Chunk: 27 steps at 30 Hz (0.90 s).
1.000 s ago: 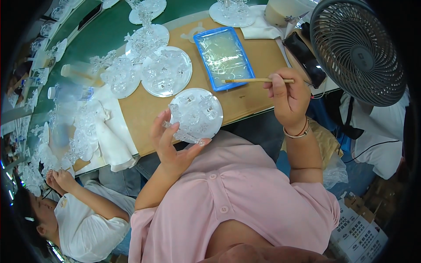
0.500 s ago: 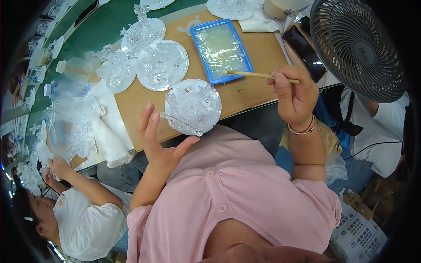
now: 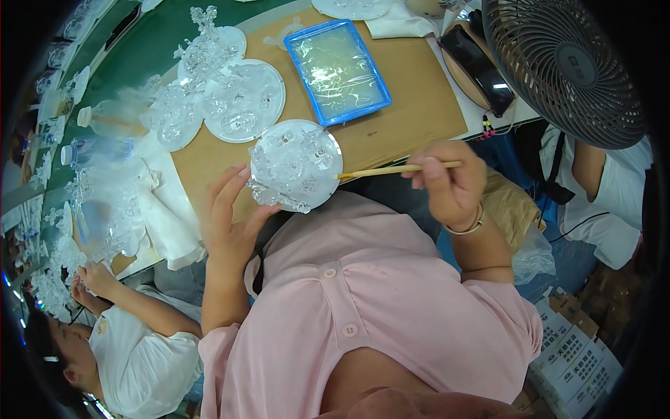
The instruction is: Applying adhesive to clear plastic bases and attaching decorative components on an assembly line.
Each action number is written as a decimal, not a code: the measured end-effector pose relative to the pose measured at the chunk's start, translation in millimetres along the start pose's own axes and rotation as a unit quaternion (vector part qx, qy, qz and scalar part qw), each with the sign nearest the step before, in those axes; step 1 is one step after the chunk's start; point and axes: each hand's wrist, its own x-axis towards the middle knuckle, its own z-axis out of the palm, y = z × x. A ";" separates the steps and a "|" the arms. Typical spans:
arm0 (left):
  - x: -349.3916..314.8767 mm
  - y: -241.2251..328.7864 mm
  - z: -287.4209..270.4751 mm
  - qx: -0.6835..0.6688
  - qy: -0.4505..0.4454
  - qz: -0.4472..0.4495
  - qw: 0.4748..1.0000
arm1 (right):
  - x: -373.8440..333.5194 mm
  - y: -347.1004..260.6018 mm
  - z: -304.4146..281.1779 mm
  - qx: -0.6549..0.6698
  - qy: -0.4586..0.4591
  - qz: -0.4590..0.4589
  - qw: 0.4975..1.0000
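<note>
A round white disc [image 3: 326,187] bearing several clear, crystal-like pieces [image 3: 292,159] lies at the near edge of the brown board, in front of me. By its left rim is my left hand [image 3: 234,213], open, thumb and fingers spread around the clear pieces there; whether the fingertips touch is hard to tell. My right hand [image 3: 450,180] pinches a thin wooden stick [image 3: 391,170], held nearly level. The stick's darker tip is at the disc's right rim. Beyond the disc sits a blue-rimmed shallow tray [image 3: 338,73] with a glossy, pale yellowish surface.
More loaded discs [image 3: 244,101] stand at the back left, near two plastic bottles [image 3: 105,151] and white cloth [image 3: 164,223]. A black fan [image 3: 572,66] and a dark glossy object [image 3: 478,66] are at the right. Another person [image 3: 132,349] works at the left.
My right hand has brought the stick from the blue tray's near edge toward me, to the disc's right rim. My left hand has come closer to the disc. The whole view has shifted slightly.
</note>
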 end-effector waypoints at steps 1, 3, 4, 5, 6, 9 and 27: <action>2.8 -0.7 -1.9 -0.001 -0.015 -0.001 1.000 | -2.5 4.4 4.4 -0.001 0.002 0.002 1.000; 6.4 -6.6 -6.3 0.012 -0.036 0.001 0.999 | -4.1 12.3 11.4 -0.032 -0.022 -0.031 0.999; 7.6 -8.3 -7.9 0.026 -0.054 0.003 0.998 | -4.5 11.9 12.4 -0.030 -0.022 -0.031 0.999; 9.4 -7.7 -8.4 0.026 -0.054 0.002 0.998 | -4.8 10.9 12.9 -0.038 -0.027 -0.037 0.998; 11.0 -6.5 -8.7 0.018 -0.049 0.015 0.999 | -5.9 10.0 13.3 -0.047 -0.030 -0.042 0.998; 11.1 -2.4 -10.5 0.008 -0.040 0.028 0.999 | -5.7 11.9 12.1 -0.057 -0.004 -0.032 0.998; -10.5 21.8 14.0 -0.045 0.024 0.013 0.999 | 1.7 0.4 2.0 -0.137 -0.082 -0.149 0.976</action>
